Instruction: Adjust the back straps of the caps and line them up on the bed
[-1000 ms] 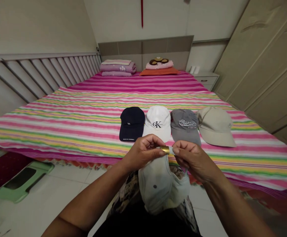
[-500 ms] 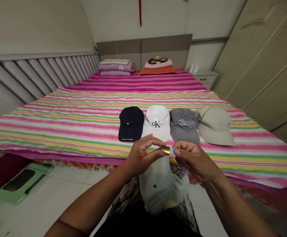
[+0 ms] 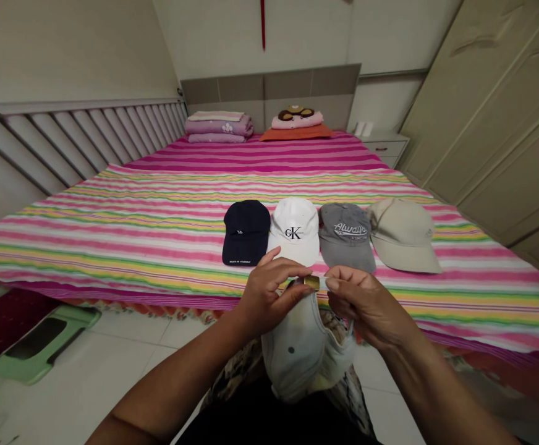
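A pale baseball cap (image 3: 292, 355) hangs between my hands, its back opening facing up and right. My left hand (image 3: 272, 289) pinches the gold buckle (image 3: 311, 282) on its back strap between thumb and fingers. On the other side of the buckle, my right hand (image 3: 360, 300) grips the light end of the strap. Beyond my hands several caps lie in a row on the bed: a navy cap (image 3: 246, 232), a white cap (image 3: 295, 216) with black letters, a grey cap (image 3: 346, 232) with white script, and a beige cap (image 3: 403, 238).
A striped sheet covers the bed (image 3: 135, 232). Folded purple bedding (image 3: 218, 127) and an orange pillow (image 3: 297, 132) are at the headboard. A green stool (image 3: 33, 349) stands on the floor at left, a nightstand (image 3: 385, 148) at far right, beside a wardrobe (image 3: 496, 111).
My left fingers have shifted slightly at the buckle, with the index finger lifted a little further up. The cap and the row of caps stay almost the same.
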`<state>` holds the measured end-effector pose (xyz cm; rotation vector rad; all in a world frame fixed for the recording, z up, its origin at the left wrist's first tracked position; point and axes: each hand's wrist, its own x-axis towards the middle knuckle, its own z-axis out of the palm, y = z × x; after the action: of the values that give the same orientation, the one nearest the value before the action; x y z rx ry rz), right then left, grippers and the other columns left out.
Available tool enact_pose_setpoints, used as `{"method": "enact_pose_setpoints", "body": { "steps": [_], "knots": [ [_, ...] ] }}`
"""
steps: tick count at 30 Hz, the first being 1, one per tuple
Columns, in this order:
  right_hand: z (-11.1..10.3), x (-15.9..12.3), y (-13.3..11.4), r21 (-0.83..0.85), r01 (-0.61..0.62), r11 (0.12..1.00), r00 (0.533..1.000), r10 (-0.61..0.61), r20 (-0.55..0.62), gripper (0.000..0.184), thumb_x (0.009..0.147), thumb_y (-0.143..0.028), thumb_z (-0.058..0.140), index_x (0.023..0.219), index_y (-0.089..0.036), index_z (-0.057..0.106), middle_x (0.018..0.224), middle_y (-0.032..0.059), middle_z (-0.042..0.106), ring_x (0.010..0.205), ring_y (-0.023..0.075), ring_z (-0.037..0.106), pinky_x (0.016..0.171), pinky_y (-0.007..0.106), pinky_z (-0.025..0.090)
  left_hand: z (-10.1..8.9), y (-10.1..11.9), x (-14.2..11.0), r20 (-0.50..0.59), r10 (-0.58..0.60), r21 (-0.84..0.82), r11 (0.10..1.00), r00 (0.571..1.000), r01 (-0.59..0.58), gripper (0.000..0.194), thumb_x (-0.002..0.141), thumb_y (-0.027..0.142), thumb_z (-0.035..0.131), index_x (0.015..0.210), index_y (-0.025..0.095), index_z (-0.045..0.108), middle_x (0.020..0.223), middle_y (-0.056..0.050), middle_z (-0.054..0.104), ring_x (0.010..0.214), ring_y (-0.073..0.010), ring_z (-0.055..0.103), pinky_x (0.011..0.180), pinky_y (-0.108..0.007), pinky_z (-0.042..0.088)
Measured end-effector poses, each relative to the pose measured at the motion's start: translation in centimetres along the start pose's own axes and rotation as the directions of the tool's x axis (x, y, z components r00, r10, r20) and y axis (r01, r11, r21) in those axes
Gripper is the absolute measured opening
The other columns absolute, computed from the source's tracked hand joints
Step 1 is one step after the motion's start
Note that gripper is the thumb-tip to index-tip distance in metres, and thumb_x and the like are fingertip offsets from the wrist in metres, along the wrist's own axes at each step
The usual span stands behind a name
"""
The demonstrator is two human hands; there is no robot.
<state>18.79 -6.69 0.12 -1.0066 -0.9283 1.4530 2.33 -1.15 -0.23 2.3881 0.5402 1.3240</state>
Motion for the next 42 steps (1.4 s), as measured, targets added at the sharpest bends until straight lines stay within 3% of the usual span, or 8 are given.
{"method": "enact_pose_setpoints", "body": {
  "steps": [9,23,30,37,42],
  "knots": [
    [0.9,-0.1,2.1,0.275,-0.028,0.961,0.999,0.019,0.035,0.03,0.069,-0.031,0.067,0.056,-0.017,0.044,0.041,-0.0101,0.033,0.034,0.0016,0.019,0.036,0.018,0.014,0.2,-0.2,-0.2,0.015,-0.082,-0.066,0.994,0.997,0.083,0.018,0.073,0.026,0.063,0.089,0.017,0.062,0.082,-0.006,0.069,0.08,-0.0152,0.064,0.096,-0.041,0.036],
    [0.9,-0.1,2.1,0.178,0.053,0.983,0.998,-0.047,-0.041,0.025,0.068,-0.033,0.067,0.061,-0.016,0.049,0.041,-0.0094,0.036,0.036,0.003,0.021,0.039,0.02,0.012,0.3,0.3,-0.3,-0.012,-0.044,-0.035,0.998,0.999,0.044,0.02,0.075,0.024,0.06,0.094,0.017,0.059,0.085,-0.007,0.068,0.08,-0.016,0.064,0.096,-0.043,0.036],
    [0.7,-0.1,2.2,0.151,0.042,0.988,0.999,-0.042,-0.006,0.023,0.068,-0.032,0.067,0.063,-0.015,0.052,0.041,-0.0096,0.035,0.036,0.0027,0.022,0.039,0.02,0.011,0.4,0.5,-0.5,-0.031,-0.024,-0.017,1.0,0.999,0.024,0.021,0.073,0.021,0.063,0.093,0.017,0.058,0.084,-0.005,0.068,0.079,-0.0149,0.063,0.099,-0.045,0.033],
    [0.9,-0.1,2.2,0.162,0.078,0.984,0.997,-0.078,-0.006,0.022,0.069,-0.032,0.066,0.063,-0.015,0.053,0.042,-0.0093,0.036,0.036,0.0026,0.022,0.04,0.02,0.011,0.0,0.3,-0.3,0.119,-0.222,-0.288,0.925,0.968,0.248,0.022,0.074,0.025,0.062,0.094,0.014,0.06,0.089,-0.008,0.065,0.087,-0.0162,0.06,0.082,-0.031,0.046],
    [1.0,-0.1,2.2,0.142,0.057,0.988,0.998,-0.056,-0.011,0.025,0.068,-0.035,0.067,0.065,-0.016,0.052,0.042,-0.009,0.037,0.037,0.0033,0.022,0.039,0.02,0.011,0.0,0.2,-0.2,0.134,-0.253,-0.352,0.892,0.958,0.285,0.021,0.072,0.024,0.064,0.09,0.014,0.061,0.087,-0.008,0.064,0.084,-0.0159,0.059,0.078,-0.03,0.046]
  ]
}}
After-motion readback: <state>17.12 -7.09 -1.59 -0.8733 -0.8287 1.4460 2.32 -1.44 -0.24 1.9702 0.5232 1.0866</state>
